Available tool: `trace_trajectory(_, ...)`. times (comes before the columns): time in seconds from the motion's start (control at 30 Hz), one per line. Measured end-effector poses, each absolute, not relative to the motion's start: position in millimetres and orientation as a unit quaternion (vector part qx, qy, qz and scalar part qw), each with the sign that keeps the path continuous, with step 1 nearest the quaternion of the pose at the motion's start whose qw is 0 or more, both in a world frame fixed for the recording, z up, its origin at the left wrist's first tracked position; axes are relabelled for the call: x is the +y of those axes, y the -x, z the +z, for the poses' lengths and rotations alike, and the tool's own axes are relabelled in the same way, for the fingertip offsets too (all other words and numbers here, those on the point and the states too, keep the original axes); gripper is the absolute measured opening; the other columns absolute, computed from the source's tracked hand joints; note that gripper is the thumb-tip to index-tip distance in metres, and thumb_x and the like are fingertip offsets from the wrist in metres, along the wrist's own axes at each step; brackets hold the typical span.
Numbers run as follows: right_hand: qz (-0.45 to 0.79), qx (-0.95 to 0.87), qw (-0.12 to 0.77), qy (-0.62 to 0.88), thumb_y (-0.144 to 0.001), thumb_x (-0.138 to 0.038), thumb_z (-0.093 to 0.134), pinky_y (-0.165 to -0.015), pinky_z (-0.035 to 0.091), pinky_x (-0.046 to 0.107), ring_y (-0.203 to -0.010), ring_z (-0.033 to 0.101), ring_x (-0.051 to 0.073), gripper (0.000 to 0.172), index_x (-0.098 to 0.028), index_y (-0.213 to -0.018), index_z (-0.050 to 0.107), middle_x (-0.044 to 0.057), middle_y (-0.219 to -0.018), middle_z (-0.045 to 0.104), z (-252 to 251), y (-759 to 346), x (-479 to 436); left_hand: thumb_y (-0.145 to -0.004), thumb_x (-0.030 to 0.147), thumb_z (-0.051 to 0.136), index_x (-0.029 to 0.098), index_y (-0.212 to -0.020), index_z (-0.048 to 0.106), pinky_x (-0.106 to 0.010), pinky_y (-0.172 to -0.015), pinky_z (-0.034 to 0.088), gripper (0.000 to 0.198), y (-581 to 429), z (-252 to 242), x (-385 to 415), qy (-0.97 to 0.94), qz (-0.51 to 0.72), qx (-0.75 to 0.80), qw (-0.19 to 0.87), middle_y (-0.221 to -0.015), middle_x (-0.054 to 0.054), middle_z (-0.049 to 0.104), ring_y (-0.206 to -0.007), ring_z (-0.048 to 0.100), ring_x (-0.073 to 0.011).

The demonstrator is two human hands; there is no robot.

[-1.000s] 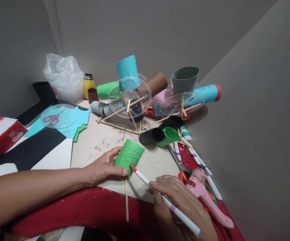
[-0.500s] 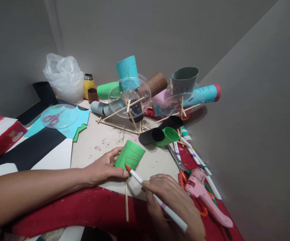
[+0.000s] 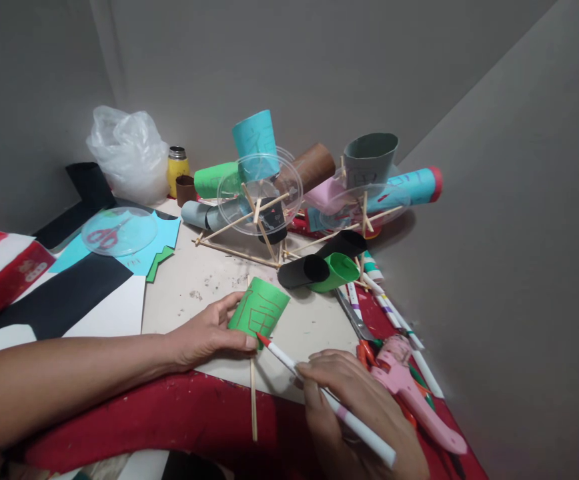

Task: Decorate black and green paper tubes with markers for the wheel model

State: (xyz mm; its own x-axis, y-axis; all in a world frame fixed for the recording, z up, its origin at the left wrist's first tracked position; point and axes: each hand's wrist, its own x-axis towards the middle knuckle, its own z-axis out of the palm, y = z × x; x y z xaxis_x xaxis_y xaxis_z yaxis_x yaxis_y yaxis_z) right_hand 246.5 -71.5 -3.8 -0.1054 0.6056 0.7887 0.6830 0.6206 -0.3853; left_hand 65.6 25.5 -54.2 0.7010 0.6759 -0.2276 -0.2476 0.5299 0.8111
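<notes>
My left hand [image 3: 219,333] is closed around a green paper tube [image 3: 262,310] with a character drawn on it in dark red lines. The thumb lies along the tube's lower edge; the other fingers are partly hidden behind it. A white marker [image 3: 339,410] with a red tip is pinched in my right hand [image 3: 364,413], its tip at the lower part of the drawing. Thin wooden sticks [image 3: 253,407] run from beneath the tube over the board's front edge. Beyond stands a stick frame [image 3: 237,253] with clear plastic discs [image 3: 229,213] and coloured paper tubes.
On the right lie a pink glue gun [image 3: 419,407], scissors [image 3: 354,320] and several markers [image 3: 424,373]. Black paper [image 3: 69,293], blue paper [image 3: 167,230] and a red-and-white packet [image 3: 14,273] lie left. A plastic bag [image 3: 127,153] and yellow bottle [image 3: 178,173] stand behind.
My right hand has moved slightly right with the marker, and its tip has shifted right along the drawing's lower part. My left hand and the green tube have barely moved.
</notes>
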Motion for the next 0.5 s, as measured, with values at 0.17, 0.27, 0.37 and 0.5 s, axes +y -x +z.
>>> trace_trajectory(0.17, -0.059, -0.736, 0.500, 0.452, -0.086, 0.002, 0.057, -0.057, 0.055, 0.030, -0.059, 0.067, 0.015, 0.022, -0.019, -0.090, 0.063, 0.000, -0.065, 0.067, -1.8, -247.3, -72.7, -0.063, 0.027, 0.091, 0.018, -0.134, 0.053, -0.033, -0.082, 0.048, 0.081, -66.9, -50.6, 25.9, -0.394, 0.274, 0.275, 0.833, -0.107, -0.009, 0.069, -0.091, 0.065, -0.0208)
trace_trajectory(0.27, -0.055, -0.730, 0.497, 0.466, -0.087, 0.000, 0.057, -0.056, 0.054, 0.030, -0.059, 0.067, 0.016, 0.021, -0.020, -0.089, 0.063, 0.000, -0.065, 0.067, -2.5, -248.7, -73.1, -0.062, 0.028, 0.091, 0.017, -0.133, 0.053, -0.033, -0.081, 0.050, 0.081, -67.1, -47.8, 25.7, -0.389, 0.267, 0.281, 0.835, -0.108, -0.010, 0.069, -0.090, 0.065, -0.0204)
trace_trajectory(0.37, -0.043, -0.728, 0.496, 0.472, -0.088, -0.002, 0.057, -0.057, 0.054, 0.030, -0.061, 0.069, 0.017, 0.019, -0.019, -0.090, 0.065, 0.000, -0.067, 0.068, -5.2, -251.2, -73.7, -0.062, 0.029, 0.091, 0.018, -0.133, 0.053, -0.035, -0.081, 0.052, 0.080, -66.7, -45.7, 25.4, -0.380, 0.261, 0.286, 0.840, -0.106, -0.010, 0.069, -0.088, 0.066, -0.0206)
trace_trajectory(0.5, -0.018, -0.728, 0.513, 0.454, -0.086, 0.001, 0.058, -0.062, 0.055, 0.032, -0.066, 0.069, 0.017, 0.021, -0.017, -0.095, 0.065, 0.002, -0.073, 0.069, -9.0, -255.5, -73.8, -0.063, 0.028, 0.090, 0.019, -0.132, 0.053, -0.037, -0.082, 0.054, 0.079, -66.0, -46.2, 26.0, -0.376, 0.255, 0.287, 0.844, -0.106, -0.010, 0.069, -0.089, 0.067, -0.0214)
